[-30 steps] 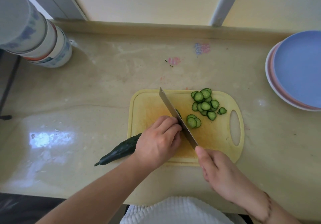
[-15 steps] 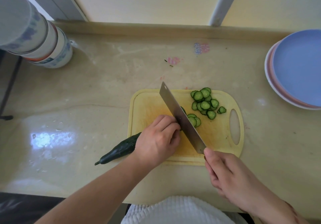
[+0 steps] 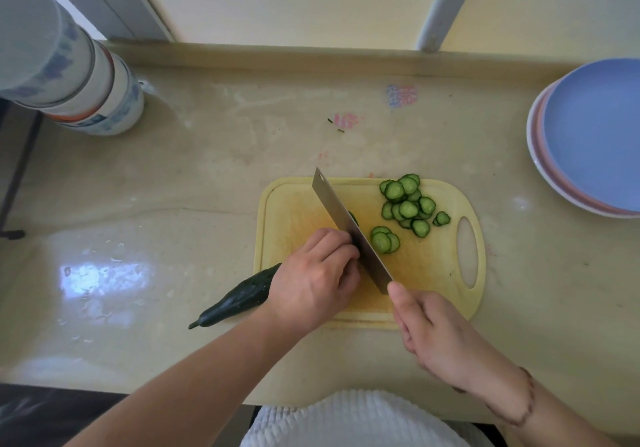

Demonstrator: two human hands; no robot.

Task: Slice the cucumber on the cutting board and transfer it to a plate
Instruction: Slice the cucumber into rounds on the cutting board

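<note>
Hands: left (image 3: 313, 282) holds cucumber (image 3: 239, 299) | right (image 3: 434, 332) grips knife (image 3: 349, 233) | stem near-left

The left hand (image 3: 317, 282) is pressing down on the cucumber (image 3: 239, 297), with its fingers curled over it, on the yellow cutting board (image 3: 429, 273). The stem end of the cucumber is sticking out past the left edge of the board, onto the beige worktop (image 3: 207, 186). The right hand (image 3: 438, 337) is holding the knife (image 3: 349, 233) by the handle; the blade is lying diagonally, just beside the left fingertips. Cut slices (image 3: 408, 204) are lying in a pile near the far right corner of the board, and a few more (image 3: 385, 239) are lying right beside the blade. Stacked plates (image 3: 588, 138), blue on top, are standing at the right edge. Stacked bowls (image 3: 69, 75) are standing at the far left.
</note>
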